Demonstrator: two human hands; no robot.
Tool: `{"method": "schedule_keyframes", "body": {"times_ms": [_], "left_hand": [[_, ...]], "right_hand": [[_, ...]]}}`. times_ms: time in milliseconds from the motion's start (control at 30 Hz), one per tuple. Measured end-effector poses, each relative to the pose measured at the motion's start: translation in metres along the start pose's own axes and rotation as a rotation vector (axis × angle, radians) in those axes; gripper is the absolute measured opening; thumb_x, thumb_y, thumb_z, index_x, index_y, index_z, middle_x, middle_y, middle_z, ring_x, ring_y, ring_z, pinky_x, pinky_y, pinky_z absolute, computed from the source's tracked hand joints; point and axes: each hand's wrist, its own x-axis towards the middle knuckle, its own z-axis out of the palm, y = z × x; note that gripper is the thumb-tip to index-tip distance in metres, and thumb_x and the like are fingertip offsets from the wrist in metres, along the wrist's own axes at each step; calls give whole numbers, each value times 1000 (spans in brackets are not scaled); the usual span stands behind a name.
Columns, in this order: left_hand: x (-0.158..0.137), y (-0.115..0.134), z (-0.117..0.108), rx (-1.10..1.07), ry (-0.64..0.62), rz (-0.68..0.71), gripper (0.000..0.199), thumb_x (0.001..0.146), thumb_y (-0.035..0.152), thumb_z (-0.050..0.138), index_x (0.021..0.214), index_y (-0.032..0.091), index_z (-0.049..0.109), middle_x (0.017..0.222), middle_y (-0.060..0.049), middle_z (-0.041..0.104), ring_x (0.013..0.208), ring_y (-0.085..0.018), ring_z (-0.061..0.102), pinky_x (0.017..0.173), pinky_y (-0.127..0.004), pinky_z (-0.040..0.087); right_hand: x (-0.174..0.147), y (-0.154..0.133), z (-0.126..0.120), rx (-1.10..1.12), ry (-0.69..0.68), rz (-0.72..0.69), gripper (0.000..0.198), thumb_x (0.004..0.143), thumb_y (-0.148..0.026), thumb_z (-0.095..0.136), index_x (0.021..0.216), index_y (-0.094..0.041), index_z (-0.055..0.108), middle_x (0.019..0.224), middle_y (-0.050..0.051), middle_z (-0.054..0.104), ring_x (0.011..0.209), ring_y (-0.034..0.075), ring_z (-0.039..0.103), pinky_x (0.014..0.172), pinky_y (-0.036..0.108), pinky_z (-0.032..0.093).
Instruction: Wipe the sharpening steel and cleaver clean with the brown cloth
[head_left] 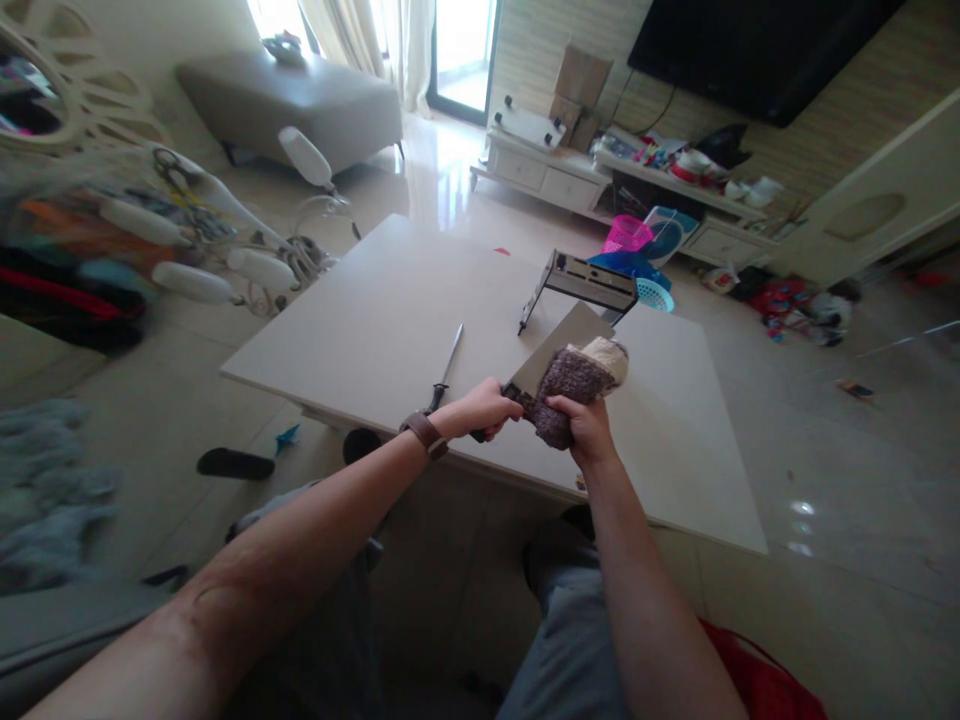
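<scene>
My left hand [491, 408] is closed around the dark handle of a cleaver [559, 340], held above the near edge of the white table [360, 310]. The wide blade points up and away to the right. In my right hand [590, 430] is a bunched brown cloth [574, 385] with a cream part, pressed against or just beside the blade; exact contact is hidden. On the table, left of the cleaver, lies a honing steel [452, 358], its black handle partly behind my left wrist. Beyond the blade stands a metal and black rack [592, 282].
A pink basket [628, 234] and a light blue basket [654, 295] are past the table's far edge. At left, a lamp with white shades [262, 268] reaches close to the table. A low TV cabinet [551, 180] and a grey bench [300, 105] stand farther back.
</scene>
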Motion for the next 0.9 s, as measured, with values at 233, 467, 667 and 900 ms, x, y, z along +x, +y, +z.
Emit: {"method": "schedule_keyframes", "body": {"times_ms": [233, 467, 667, 900], "left_hand": [[1, 1, 14, 36, 52, 28, 17, 69, 15, 54, 55, 20, 45, 33, 2, 43, 28, -13, 41, 32, -24, 34], [5, -11, 8, 50, 26, 47, 17, 70, 17, 56, 56, 20, 46, 34, 2, 44, 29, -14, 43, 33, -25, 36], [4, -6, 12, 55, 69, 58, 19, 70, 15, 53, 54, 20, 44, 33, 2, 43, 28, -14, 42, 32, -25, 35], [5, -12, 10, 71, 63, 10, 15, 71, 16, 54, 59, 19, 46, 35, 2, 43, 30, -14, 43, 33, -25, 37]], "right_hand": [[-3, -7, 12, 157, -3, 4, 48, 53, -14, 82, 98, -19, 68, 94, 2, 76, 92, 23, 70, 82, 37, 61], [-3, 1, 8, 119, -32, 77, 47, 52, -15, 84, 96, -18, 69, 93, 2, 76, 88, 23, 71, 81, 37, 62], [-2, 0, 16, 152, -11, 36, 44, 54, -14, 82, 96, -18, 69, 91, 1, 76, 91, 23, 71, 82, 37, 62], [-3, 6, 13, 108, -31, 76, 47, 52, -18, 85, 96, -18, 69, 99, 3, 77, 93, 23, 71, 85, 37, 61]]}}
